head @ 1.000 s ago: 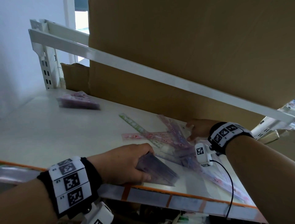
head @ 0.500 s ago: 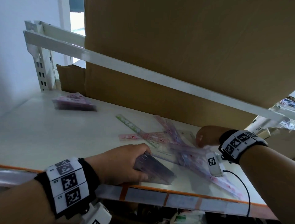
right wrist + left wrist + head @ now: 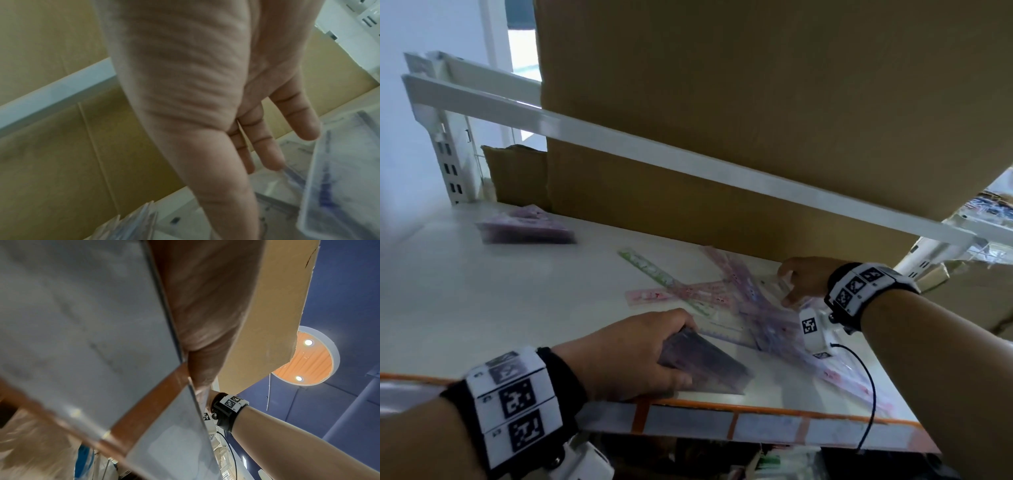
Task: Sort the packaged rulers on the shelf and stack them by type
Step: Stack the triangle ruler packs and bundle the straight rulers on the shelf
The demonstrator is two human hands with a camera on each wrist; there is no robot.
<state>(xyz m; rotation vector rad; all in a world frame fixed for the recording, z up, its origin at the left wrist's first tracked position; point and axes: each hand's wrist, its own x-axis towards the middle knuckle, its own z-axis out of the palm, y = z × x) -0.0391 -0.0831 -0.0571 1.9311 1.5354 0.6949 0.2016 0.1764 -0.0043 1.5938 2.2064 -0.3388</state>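
Head view: above, facing down-forward over shelf (image 3: 465, 308). Left wrist: under shelf edge, facing up. Right wrist: close along fingers (image 3: 265, 154); shared cardboard box (image 3: 756, 120).

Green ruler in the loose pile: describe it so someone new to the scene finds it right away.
Start at the white shelf board under the big brown cardboard box. At mid-shelf lies a criss-crossed pile of packaged pink and purple rulers. The slim green ruler sticks out of that pile toward the back left, the only green piece among them.
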